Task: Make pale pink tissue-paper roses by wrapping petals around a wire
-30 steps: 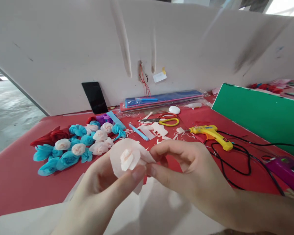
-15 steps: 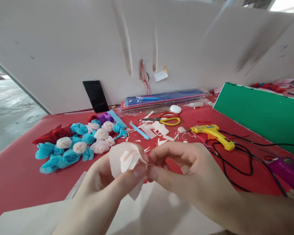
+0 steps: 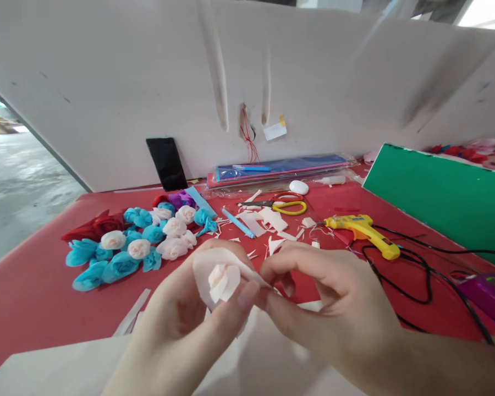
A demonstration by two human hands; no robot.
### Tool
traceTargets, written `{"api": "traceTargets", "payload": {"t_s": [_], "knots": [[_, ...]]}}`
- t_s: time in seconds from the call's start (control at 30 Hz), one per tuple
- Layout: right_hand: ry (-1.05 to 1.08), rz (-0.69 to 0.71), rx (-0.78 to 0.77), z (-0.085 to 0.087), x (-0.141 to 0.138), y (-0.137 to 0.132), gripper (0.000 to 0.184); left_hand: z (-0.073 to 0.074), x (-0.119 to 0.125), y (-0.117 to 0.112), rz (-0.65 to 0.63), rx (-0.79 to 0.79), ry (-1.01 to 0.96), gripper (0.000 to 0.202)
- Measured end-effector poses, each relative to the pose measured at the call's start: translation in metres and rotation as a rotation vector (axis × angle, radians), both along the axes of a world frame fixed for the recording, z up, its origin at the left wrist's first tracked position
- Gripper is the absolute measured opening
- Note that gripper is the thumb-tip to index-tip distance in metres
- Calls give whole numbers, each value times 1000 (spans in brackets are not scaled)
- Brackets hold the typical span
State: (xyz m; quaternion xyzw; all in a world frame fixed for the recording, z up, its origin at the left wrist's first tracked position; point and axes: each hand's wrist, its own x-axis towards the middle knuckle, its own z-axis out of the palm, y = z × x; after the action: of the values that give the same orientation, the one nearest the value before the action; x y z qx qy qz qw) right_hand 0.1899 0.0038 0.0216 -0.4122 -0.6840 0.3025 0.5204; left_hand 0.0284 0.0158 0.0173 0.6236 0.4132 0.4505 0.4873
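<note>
A pale pink paper flower (image 3: pixel 223 280), with a small folded centre and a wider outer petal, is held up in front of me. My left hand (image 3: pixel 193 319) grips it from the left, thumb across its lower right side. The fingertips and thumb of my right hand (image 3: pixel 322 297) pinch the drawn-out right edge of the outer petal. Both thumbs nearly meet there. Fingers of the left hand behind the petal are hidden. Beneath the hands lies a large pale sheet (image 3: pixel 268 357).
Blue, white and red paper flowers (image 3: pixel 124 264) cluster at the left. Paper scraps (image 3: pixel 272 219), scissors (image 3: pixel 289 207) and a light blue pen (image 3: pixel 238 222) lie beyond my hands. A yellow glue gun (image 3: pixel 365 231) with a black cord, a purple device (image 3: pixel 487 297) and a green board (image 3: pixel 441 198) occupy the right.
The outer petal's right edge is now pulled further right and lies closer around the flower's centre. Both hands have shifted slightly right and the view has moved a little.
</note>
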Motion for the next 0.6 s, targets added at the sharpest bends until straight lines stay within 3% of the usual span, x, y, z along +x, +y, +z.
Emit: {"api": "traceTargets", "payload": {"t_s": [0.07, 0.13, 0.23, 0.4, 0.6], "knots": [[-34, 2, 40, 2, 2, -1, 17, 3, 0, 2, 19, 95, 50, 17], [-55, 15, 39, 5, 4, -3, 16, 4, 0, 4, 5, 81, 77, 19], [-103, 28, 15, 9, 7, -3, 16, 4, -1, 5, -70, -51, 49, 23], [-138, 45, -7, 10, 9, -3, 16, 3, 2, -1, -126, -324, -206, 25], [7, 140, -257, 13, 10, -2, 13, 3, -5, 0, -258, -306, -238, 19]]}}
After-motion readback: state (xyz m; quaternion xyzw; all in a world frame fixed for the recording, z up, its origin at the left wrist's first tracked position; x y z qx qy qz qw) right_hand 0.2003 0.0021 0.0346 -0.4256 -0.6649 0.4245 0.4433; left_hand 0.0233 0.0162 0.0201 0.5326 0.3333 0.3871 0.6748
